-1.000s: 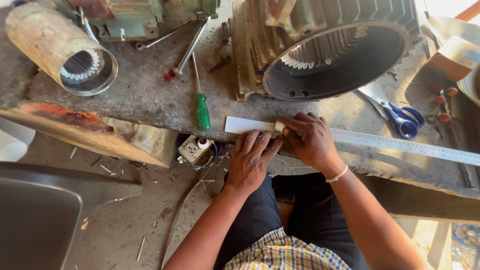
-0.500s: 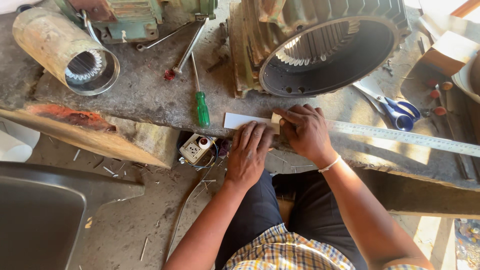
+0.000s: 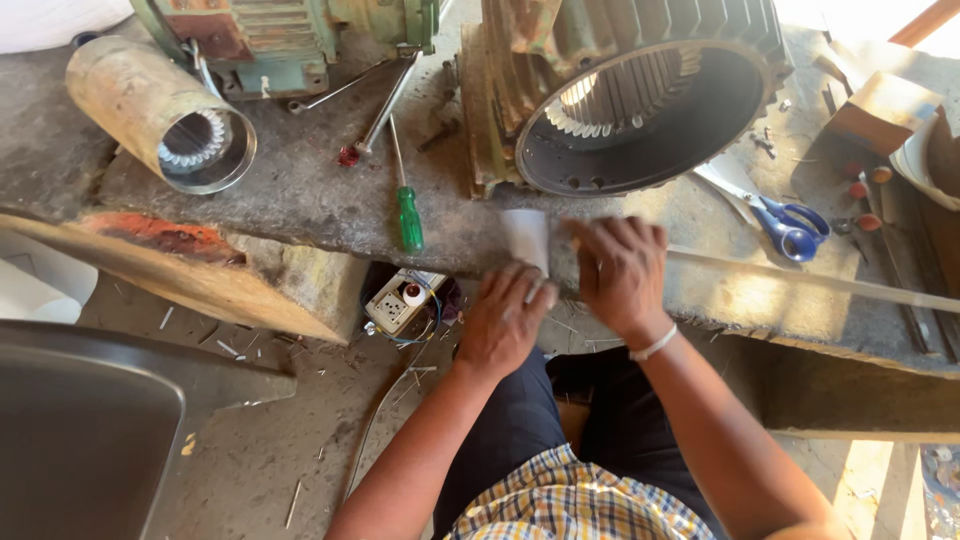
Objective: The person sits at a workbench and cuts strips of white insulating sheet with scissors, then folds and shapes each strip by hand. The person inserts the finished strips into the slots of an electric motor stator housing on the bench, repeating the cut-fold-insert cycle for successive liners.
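Centre of frame: my left hand [image 3: 505,318] pinches the small white paper strip [image 3: 527,238] at the grey stone table [image 3: 300,190] edge. My right hand [image 3: 618,270] presses flat, grasping nothing, on the long metal ruler [image 3: 800,281]. Step: folding; next needs a firm crease.

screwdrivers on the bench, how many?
2: a green-handled screwdriver left of the hands, and a red-handled screwdriver angled beside the green machine. More may be hidden.

Left hand [image 3: 505,318] curled, right hand [image 3: 620,265] palm-down, fingers [image 3: 610,235] bent, side by side.
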Demonstrator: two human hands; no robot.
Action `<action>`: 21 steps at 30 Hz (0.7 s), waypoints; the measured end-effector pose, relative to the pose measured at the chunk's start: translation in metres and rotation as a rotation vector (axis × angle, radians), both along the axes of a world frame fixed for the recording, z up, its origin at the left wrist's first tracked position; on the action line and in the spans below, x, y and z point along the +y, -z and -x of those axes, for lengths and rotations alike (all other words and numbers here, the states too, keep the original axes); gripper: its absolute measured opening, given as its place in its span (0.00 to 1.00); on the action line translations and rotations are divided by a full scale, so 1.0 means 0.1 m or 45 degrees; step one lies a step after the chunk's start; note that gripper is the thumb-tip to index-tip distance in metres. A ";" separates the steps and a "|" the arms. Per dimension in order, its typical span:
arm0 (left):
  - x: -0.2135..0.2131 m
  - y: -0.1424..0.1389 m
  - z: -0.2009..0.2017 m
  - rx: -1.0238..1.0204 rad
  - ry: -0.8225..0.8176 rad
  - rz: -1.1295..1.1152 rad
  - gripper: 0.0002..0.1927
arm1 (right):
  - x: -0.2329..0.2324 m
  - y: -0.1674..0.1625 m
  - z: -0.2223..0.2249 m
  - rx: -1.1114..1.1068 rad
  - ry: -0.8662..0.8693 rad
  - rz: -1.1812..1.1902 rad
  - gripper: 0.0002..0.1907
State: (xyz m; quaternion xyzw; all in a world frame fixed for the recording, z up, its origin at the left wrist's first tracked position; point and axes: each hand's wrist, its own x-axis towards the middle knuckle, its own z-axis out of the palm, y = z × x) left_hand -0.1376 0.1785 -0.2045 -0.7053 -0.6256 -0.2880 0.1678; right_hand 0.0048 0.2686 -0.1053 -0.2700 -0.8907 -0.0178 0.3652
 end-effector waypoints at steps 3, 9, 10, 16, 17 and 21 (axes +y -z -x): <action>-0.03 0.01 0.11 -0.057 0.163 -0.034 0.10 | 0.09 -0.01 0.00 0.037 0.081 -0.058 0.12; -0.17 -0.23 0.45 -0.013 -0.223 -0.052 0.10 | 0.13 0.04 -0.04 0.043 0.108 -0.059 0.12; -0.18 -0.27 0.41 -0.053 -0.162 -0.059 0.12 | 0.14 0.05 -0.04 0.041 0.097 -0.050 0.12; -0.06 -0.41 -0.02 -0.249 0.067 0.002 0.24 | 0.11 0.05 -0.07 -0.029 0.029 0.041 0.17; -0.05 -0.43 -0.03 -0.269 0.068 0.024 0.25 | 0.11 0.05 -0.07 -0.040 0.011 0.066 0.18; -0.03 -0.47 0.02 -0.327 0.104 -0.009 0.26 | 0.12 0.05 -0.07 -0.097 -0.058 0.179 0.18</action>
